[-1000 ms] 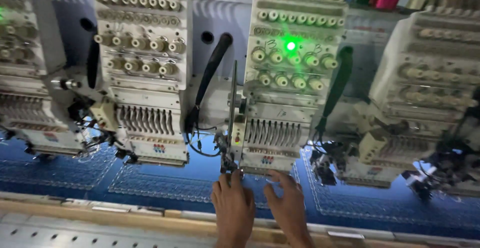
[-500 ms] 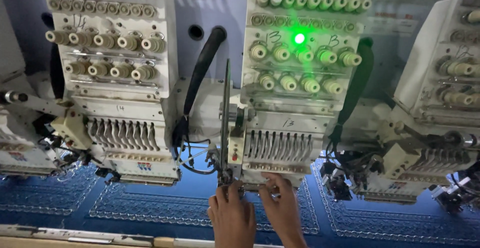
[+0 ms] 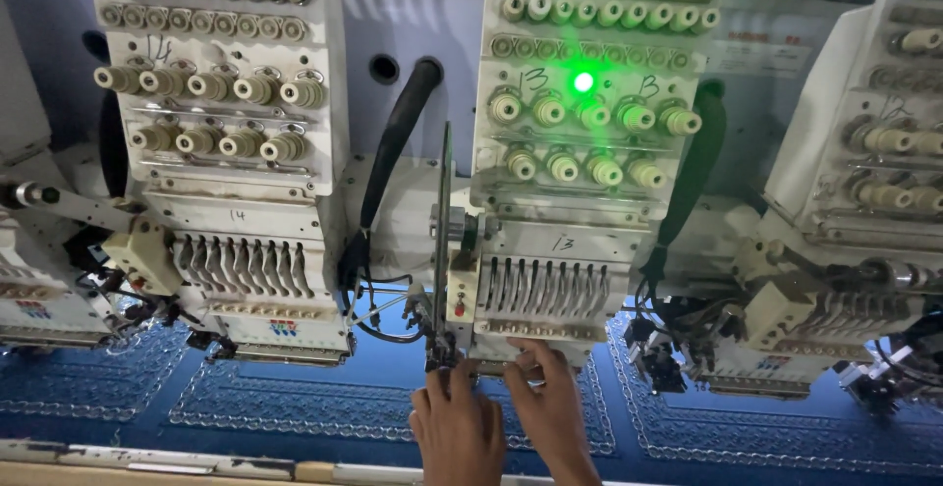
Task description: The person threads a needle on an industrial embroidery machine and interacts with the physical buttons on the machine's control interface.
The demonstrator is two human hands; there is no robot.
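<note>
Both hands' fingers (image 3: pixel 521 360) at needle bar (image 3: pixel 511 334)

Clearance, as I see it: open blue fabric (image 3: pixel 324 403) below the heads, passable left of my left hand (image 3: pixel 457 427). Obstructions: cables (image 3: pixel 378 299) and black hose (image 3: pixel 393 147) between heads; needle case (image 3: pixel 545 295) directly above my right hand (image 3: pixel 550 407).

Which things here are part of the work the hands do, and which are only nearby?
In use:
- left hand
- right hand
- middle embroidery head, touched at its lower edge, green light on
- blue fabric under it

Only nearby:
- left embroidery head
- right embroidery head
- black hose
</note>
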